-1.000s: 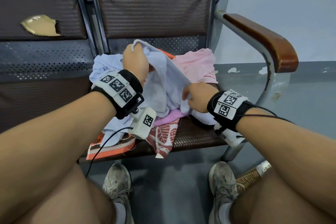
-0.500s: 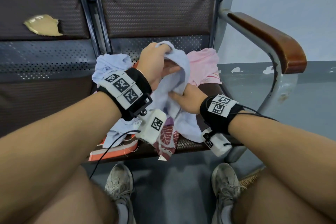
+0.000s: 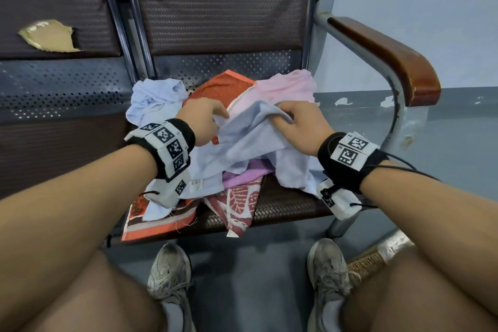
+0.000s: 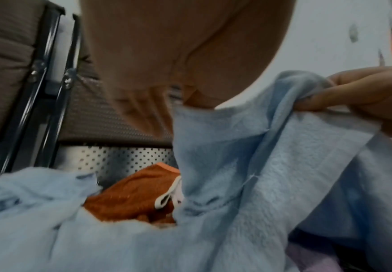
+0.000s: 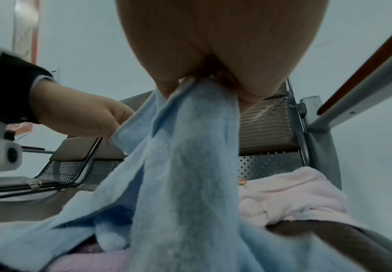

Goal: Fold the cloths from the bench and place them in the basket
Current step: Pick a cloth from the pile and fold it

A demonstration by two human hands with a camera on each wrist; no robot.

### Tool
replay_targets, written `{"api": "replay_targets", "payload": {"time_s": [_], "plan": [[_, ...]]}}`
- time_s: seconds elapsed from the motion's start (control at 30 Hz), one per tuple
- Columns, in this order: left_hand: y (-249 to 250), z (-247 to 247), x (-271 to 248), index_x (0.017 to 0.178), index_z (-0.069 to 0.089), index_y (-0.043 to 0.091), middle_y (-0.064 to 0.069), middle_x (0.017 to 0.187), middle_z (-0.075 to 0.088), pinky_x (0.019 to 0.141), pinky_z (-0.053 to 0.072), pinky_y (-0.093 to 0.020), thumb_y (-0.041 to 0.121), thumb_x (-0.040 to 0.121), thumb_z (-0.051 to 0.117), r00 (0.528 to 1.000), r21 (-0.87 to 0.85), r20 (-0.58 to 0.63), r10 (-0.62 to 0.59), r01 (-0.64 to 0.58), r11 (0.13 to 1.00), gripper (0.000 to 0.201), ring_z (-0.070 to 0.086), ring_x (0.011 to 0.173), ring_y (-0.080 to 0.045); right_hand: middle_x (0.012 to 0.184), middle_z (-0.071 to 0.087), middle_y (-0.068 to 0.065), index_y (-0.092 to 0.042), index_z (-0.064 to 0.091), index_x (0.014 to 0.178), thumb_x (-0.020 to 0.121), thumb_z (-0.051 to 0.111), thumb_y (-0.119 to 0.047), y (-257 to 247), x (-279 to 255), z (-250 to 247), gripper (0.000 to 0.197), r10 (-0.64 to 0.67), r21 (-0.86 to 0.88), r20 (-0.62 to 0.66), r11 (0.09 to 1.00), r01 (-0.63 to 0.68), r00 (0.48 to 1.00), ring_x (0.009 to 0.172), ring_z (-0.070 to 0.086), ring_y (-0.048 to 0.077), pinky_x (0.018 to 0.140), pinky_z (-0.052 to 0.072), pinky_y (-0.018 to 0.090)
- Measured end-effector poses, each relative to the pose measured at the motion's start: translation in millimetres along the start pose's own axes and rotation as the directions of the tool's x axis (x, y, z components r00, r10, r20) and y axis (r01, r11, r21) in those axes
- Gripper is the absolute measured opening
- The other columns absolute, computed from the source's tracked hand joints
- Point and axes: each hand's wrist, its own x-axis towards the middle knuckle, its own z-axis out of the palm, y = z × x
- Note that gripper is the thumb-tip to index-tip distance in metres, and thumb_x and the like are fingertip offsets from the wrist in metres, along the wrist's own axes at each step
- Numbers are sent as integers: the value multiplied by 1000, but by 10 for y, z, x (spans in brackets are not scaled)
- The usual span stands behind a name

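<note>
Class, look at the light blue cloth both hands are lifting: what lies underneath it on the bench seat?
Under the light blue cloth a purple cloth and a red patterned cloth peek out. How far they extend beneath is covered.

Bare forearms, black wristbands (image 3: 350,167) with white square-code marker tiles, white camera pods (image 3: 338,203) slung under each wrist, thin black cables, worn grey lace-up sneakers (image 3: 169,275).

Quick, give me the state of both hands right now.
Left hand: pinching the light blue cloth's edge.
Right hand: gripping the same cloth's bunched top.
</note>
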Motion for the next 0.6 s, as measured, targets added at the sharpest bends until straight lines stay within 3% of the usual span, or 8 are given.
{"api": "replay_targets", "payload": {"time_s": [0.03, 0.1, 0.2, 0.27, 0.4, 0.5, 0.57, 0.6], "plan": [[-3, 63, -13, 99, 68, 18, -3, 104, 68, 81, 49, -32, -6, 83, 48, 996, -16, 86, 13, -12, 1000, 35, 64, 101, -25, 65, 58, -12, -32, 64, 73, 94, 54, -15, -3, -12, -5, 29, -22, -16, 27, 1000, 22, 999, 64, 52, 11, 65, 41, 32], [18, 169, -49, 91, 60, 19, -1, 97, 64, 74, 39, -26, -5, 83, 47, 979, -16, 202, 25, -23, 1000, 28, 59, 95, -24, 78, 64, -4, -17, 67, 86, 92, 52, -9, 9, -17, -13, 18, -47, -41, 70, 998, 50, 996, 74, 56, 19, 70, 43, 33], [35, 186, -11, 81, 52, 13, -1, 83, 53, 60, 33, -30, -4, 88, 46, 979, -65, 203, 13, 0, 998, 20, 47, 86, -22, 74, 57, -10, -25, 56, 76, 91, 49, -6, 74, -44, -12, 25, -42, -53, 109, 997, 48, 993, 69, 50, 14, 68, 37, 30], [80, 159, 49, 66, 43, 16, -2, 74, 45, 56, 31, -24, -5, 89, 49, 977, -100, 204, 61, -41, 994, 32, 43, 82, -21, 65, 51, -10, -26, 44, 67, 92, 46, -7, 127, -61, -12, 31, -6, -85, 140, 996, 18, 990, 66, 47, 18, 66, 36, 33], [136, 121, 95, 64, 39, 20, 2, 65, 45, 55, 32, -31, 18, 77, 74, 998, -247, 61, 3, 12, 969, 38, 41, 65, -20, 57, 45, -5, -22, 35, 56, 94, 42, -18, 226, -75, -60, 39, 123, -107, 126, 988, -110, 984, 63, 45, 23, 65, 34, 33], [76, 87, 138, 71, 44, 22, 4, 69, 48, 62, 32, -30, 18, 85, 64, 987, -202, -148, -65, 34, 979, 24, 45, 72, -21, 50, 44, -6, -22, 38, 52, 93, 47, -40, 281, -107, -107, 46, 150, -174, 163, 977, -121, 975, 51, 44, 15, 55, 29, 30], [54, 30, 136, 88, 54, 22, 3, 78, 57, 67, 33, -29, 20, 91, 54, 961, -237, -248, -123, 63, 969, 4, 50, 77, -22, 53, 48, -7, -25, 44, 55, 94, 55, -47, 316, -157, -122, 46, 115, -259, 248, 965, -48, 962, 53, 47, 10, 54, 30, 29], [47, 10, 135, 95, 58, 20, -1, 86, 62, 70, 36, -30, 20, 94, 48, 956, -245, -262, -133, 67, 967, 9, 53, 81, -25, 56, 50, -7, -26, 48, 58, 95, 56, -47, 334, -179, -122, 43, 103, -280, 279, 960, -21, 955, 56, 49, 10, 56, 31, 29]]}}
